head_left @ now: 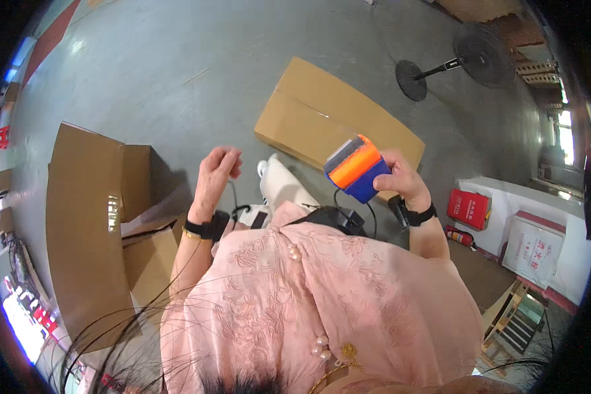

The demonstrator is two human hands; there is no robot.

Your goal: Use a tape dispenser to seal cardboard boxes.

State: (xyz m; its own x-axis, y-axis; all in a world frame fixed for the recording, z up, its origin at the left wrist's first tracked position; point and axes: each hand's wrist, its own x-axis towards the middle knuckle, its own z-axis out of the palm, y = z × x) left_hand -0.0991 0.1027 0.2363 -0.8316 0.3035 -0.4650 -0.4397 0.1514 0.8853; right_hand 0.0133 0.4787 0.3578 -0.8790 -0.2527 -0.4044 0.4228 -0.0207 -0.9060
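Note:
My right hand (400, 178) grips a chunky blue, orange and grey block-shaped thing (356, 169), thumb across its blue side. Its exact kind does not show. Beyond it on the floor lies a long, flat cardboard box (315, 105) with a seam along its top; the held thing covers part of the near edge. Raised at the left of my body, my left hand (217, 169) has its fingers curled in, with nothing visible in them. Dark bands circle both wrists, and thin cables hang near my waist.
Open cardboard boxes (85, 230) stand close on my left. A black standing fan (482, 56) is at the far right. Along the right wall are a red case (469, 209), a fire extinguisher (459, 236) and a white box (533, 246). A wooden pallet-like frame (519, 322) leans at lower right.

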